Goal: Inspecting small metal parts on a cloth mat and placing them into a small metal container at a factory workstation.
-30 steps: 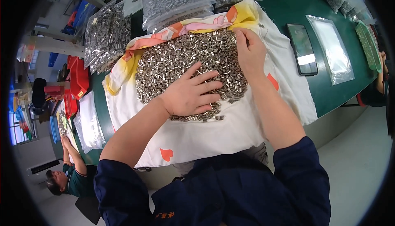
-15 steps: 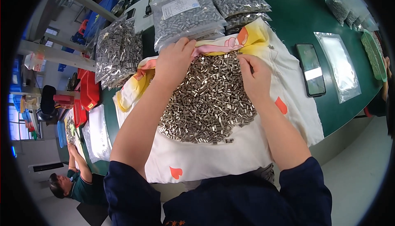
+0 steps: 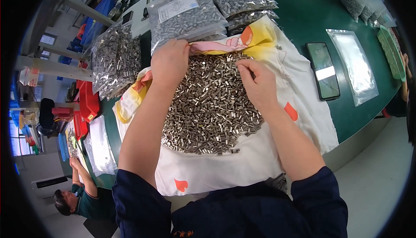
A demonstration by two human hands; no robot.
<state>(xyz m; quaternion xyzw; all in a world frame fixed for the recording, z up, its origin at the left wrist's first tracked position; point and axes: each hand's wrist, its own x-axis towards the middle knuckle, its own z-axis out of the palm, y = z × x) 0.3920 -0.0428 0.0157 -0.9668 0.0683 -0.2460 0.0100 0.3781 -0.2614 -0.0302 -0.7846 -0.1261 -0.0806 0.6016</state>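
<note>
The step in hand looks like working by hand over the small metal cylinders, which lie in 1 broad, dense heap on the white patterned cloth, between the 2 forearms; the left hand is at the far left of the heap, fingers bent over the rolled far edge of the cloth, though its fingertips are hidden and I cannot tell whether it grips the roll or only rests there; the right hand is at the heap's upper right, thumb and forefinger drawn near each other, and I cannot tell whether a cylinder sits between them; the 2 hands are well apart.

The next move, I judge, calls for a light touch: the roll kept raised as a lip, the fingertips moving gently, since such cylinders seem apt to roll; a few lie at the near fringe of the heap, where the cloth shows no raised edge; filled clear bags stand just beyond the roll, leaving the left hand little room that way.
</note>
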